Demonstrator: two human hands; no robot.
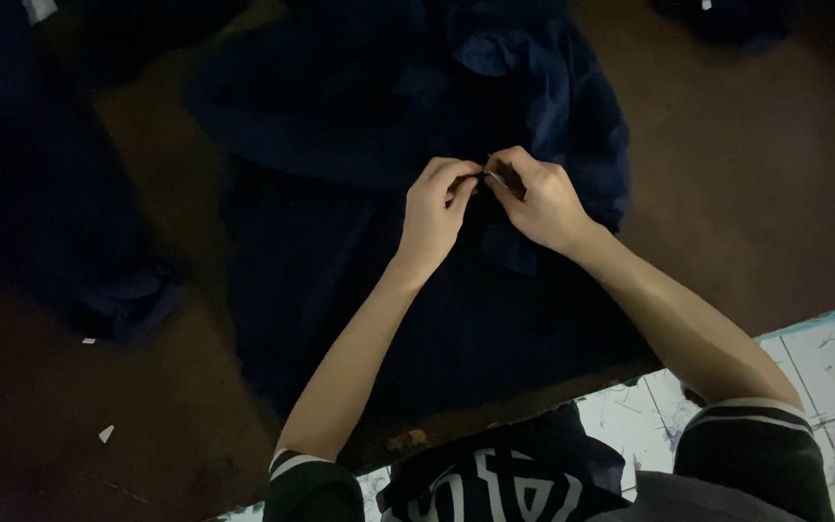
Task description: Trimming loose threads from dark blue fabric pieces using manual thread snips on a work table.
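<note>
Right between the two sets of pinched fingertips, over the middle of the dark blue garment (pixel 369 290), sits a small thin thing (pixel 488 175), pale and slender, which I take to be a needle or a bit of thread, though it is too small and the light too dim to be sure. The left hand (pixel 434 211) is curled closed, thumb and forefinger pressed together on the near end of that small thing or on a pinch of cloth just under it; I cannot tell which. The right hand (pixel 540 198) is closed the same way, its fingertips meeting the left's almost nose to nose, so the two grips touch or nearly touch. The little thing's long axis runs roughly across from one hand to the other, tilted slightly away from the person, and neither hand is really nearer to it: it lies at the seam where they meet, perhaps a shade more on the right hand's side. The garment spreads out from that point in every direction: most of its body lies back toward the person, beneath both forearms, while a rumpled, lighter blue fold (pixel 533 68) bunches up just beyond the knuckles. All of it rests on a brown table (pixel 756 174), with another heap of dark cloth (pixel 41 193) well off to the left of the left hand, and scraps of pale paper (pixel 105 433) scattered nearer the table's edge.
</note>
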